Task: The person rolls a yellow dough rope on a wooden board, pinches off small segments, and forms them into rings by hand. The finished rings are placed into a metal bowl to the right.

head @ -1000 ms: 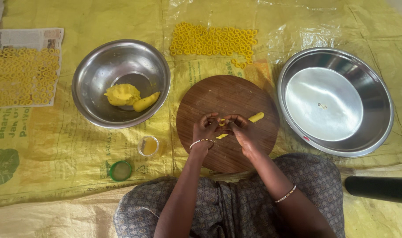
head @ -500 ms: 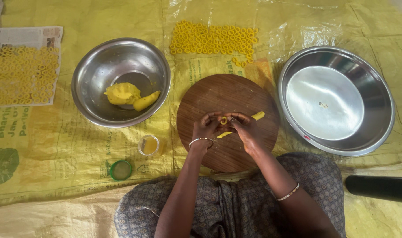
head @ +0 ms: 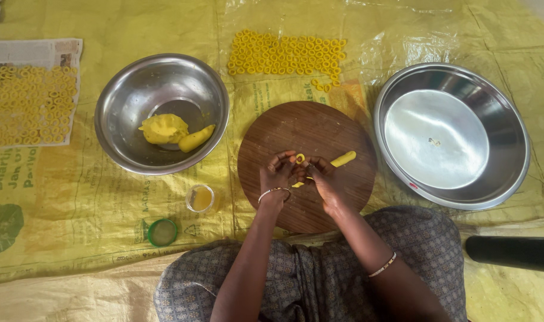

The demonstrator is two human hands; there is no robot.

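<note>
Over the round wooden board point(head: 308, 134), the left hand point(head: 278, 174) and right hand point(head: 324, 179) meet, fingertips pinched together on a small yellow dough ring point(head: 299, 158) held between them. A short roll of yellow dough point(head: 343, 158) lies on the board just beside the right hand. Left of the board sits a steel bowl point(head: 135, 83) holding a lump of dough point(head: 163, 128) and a thicker dough roll point(head: 195, 138). Near the left wrist stand a small glass cup point(head: 200, 198) and a green lid point(head: 163, 232). Right of the board lies a wide steel pan point(head: 504, 119). Beyond the board, rows of finished rings point(head: 287, 55) rest on the yellow floor sheet point(head: 75, 191), with more rings on newspaper point(head: 27, 104) at far left.
</note>
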